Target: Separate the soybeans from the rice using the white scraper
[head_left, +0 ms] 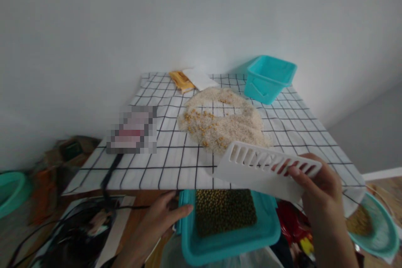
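The right hand (317, 188) holds a white slotted scoop (266, 169) near the front edge of the table (176, 163). The thumb lies on the scoop's top side and the other fingers are behind it, seen partly through the slots, so the grip is closed on its right end. The scoop is tilted and hangs above the far right corner of a teal tray (229, 238).

The left hand (160, 217) rests its fingers on the left rim of this tray. The fingers are stretched out, not closed around the rim; the wrist is cut off by the lower edge of the picture. Inside the tray lies a bed of small green beans (224, 211).

On the checked cloth, further away, there is a pile of rice (220, 119) with some yellow grains mixed in it. Behind it on the right stands a teal basket (270, 77). At the far edge lie a yellow thing (180, 80) and a white card (199, 77), both hard to make out. A blurred patch (132, 130) hides one item on the left. At the right edge, a green bowl (380, 230) with grains is partly covered by the right hand.
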`<action>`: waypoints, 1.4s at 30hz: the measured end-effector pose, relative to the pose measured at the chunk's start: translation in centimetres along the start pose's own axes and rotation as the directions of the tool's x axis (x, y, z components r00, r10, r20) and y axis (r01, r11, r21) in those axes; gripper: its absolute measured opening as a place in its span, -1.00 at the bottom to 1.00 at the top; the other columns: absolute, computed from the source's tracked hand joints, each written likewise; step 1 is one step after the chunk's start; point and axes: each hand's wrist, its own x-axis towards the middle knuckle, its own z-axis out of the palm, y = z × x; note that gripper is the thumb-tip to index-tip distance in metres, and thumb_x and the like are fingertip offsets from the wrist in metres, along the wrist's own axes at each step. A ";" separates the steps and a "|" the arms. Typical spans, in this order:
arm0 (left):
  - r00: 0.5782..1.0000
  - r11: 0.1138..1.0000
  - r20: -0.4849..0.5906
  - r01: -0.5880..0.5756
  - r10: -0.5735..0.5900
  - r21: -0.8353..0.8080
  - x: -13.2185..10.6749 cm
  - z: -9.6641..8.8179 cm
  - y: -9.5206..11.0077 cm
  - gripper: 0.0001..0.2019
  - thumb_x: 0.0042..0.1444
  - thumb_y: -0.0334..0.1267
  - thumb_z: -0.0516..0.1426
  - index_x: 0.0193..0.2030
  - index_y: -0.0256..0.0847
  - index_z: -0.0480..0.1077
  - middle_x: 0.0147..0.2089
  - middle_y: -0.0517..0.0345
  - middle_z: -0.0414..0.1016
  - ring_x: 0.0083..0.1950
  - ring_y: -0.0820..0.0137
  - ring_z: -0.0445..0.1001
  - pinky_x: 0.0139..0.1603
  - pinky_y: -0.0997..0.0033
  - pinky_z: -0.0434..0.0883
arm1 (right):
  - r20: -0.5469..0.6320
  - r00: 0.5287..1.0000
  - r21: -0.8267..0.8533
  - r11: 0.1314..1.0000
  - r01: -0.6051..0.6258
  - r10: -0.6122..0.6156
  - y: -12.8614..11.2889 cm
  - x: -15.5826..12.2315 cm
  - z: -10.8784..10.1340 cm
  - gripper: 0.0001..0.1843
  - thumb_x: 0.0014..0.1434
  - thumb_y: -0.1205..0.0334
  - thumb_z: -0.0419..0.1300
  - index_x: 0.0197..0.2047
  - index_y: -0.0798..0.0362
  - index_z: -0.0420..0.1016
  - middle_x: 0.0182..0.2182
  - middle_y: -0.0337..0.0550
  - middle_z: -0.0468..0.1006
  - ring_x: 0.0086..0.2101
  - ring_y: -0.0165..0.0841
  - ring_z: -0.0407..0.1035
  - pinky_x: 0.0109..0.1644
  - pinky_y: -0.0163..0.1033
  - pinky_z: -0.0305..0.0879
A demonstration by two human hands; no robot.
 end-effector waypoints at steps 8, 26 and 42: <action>1.000 0.999 -0.016 -0.012 0.012 0.038 0.4 0.2 -0.6 -0.67 -0.15 -0.12 0.31 -0.18 -0.10 0.60 -0.16 0.06 0.76 -0.03 0.10 0.66 -0.09 0.29 0.58 | 0.067 0.966 -0.073 0.965 0.254 -0.249 2.0 6.5 1.7 -0.82 0.09 0.09 0.40 -0.36 0.00 0.58 -0.46 -0.23 0.57 -0.45 -0.37 0.39 -0.40 -0.28 0.25; 0.999 1.000 0.053 -0.010 0.009 0.009 0.7 0.5 -0.1 -0.73 -0.18 -0.12 0.30 -0.27 -0.05 0.60 -0.16 0.09 0.77 -0.08 0.11 0.66 -0.09 0.29 0.57 | -0.219 0.927 0.088 0.940 0.328 -0.303 1.4 7.4 0.7 -0.77 0.00 0.11 0.44 -0.43 0.00 0.51 -0.50 -0.29 0.55 -0.50 -0.39 0.39 -0.37 -0.27 0.24; 0.999 0.999 -0.001 -0.036 0.036 0.040 0.6 0.5 -0.7 -0.71 -0.16 -0.09 0.31 -0.24 -0.08 0.61 -0.09 0.04 0.77 0.01 0.08 0.65 0.01 0.24 0.57 | -0.030 0.964 0.022 0.964 0.266 -0.266 1.9 6.4 2.0 -0.87 0.14 0.14 0.38 -0.34 -0.02 0.58 -0.42 -0.23 0.61 -0.45 -0.36 0.42 -0.39 -0.27 0.25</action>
